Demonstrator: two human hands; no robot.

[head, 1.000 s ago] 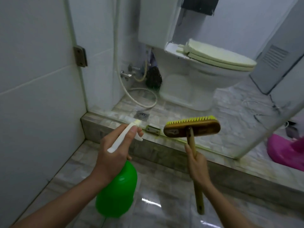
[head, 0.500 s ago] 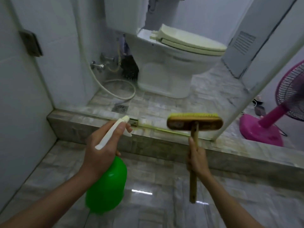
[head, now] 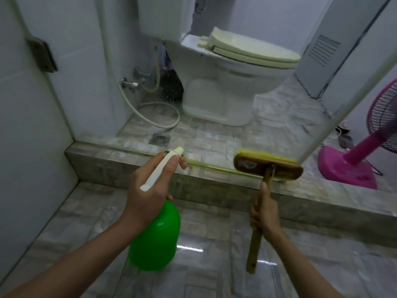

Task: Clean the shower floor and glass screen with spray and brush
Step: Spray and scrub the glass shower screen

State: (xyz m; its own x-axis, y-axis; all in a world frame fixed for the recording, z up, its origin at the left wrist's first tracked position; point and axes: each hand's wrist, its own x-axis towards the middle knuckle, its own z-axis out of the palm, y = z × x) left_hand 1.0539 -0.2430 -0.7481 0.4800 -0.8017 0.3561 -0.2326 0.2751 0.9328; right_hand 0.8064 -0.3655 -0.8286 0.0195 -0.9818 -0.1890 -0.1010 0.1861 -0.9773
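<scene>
My left hand point(head: 150, 190) grips the white spray head of a green spray bottle point(head: 154, 237), its nozzle pointing toward the raised stone step point(head: 120, 162). My right hand point(head: 265, 214) holds the wooden handle of a scrub brush point(head: 266, 166) with yellow-green bristles. The brush head lies against the bottom of the glass screen point(head: 279, 117), on the metal track along the step. Behind the glass lies the tiled floor point(head: 214, 136) with a drain point(head: 160, 140).
A white toilet point(head: 227, 82) stands behind the glass, with a coiled hose point(head: 154, 117) and wall taps to its left. A pink fan point(head: 365, 155) stands at the right. White tiled wall with a hinge point(head: 41, 54) closes off the left. Glossy stone tiles lie underfoot.
The view swung right and down. The brush head dropped from in front of the glass to its bottom edge on the track. The spray bottle stayed in my left hand.
</scene>
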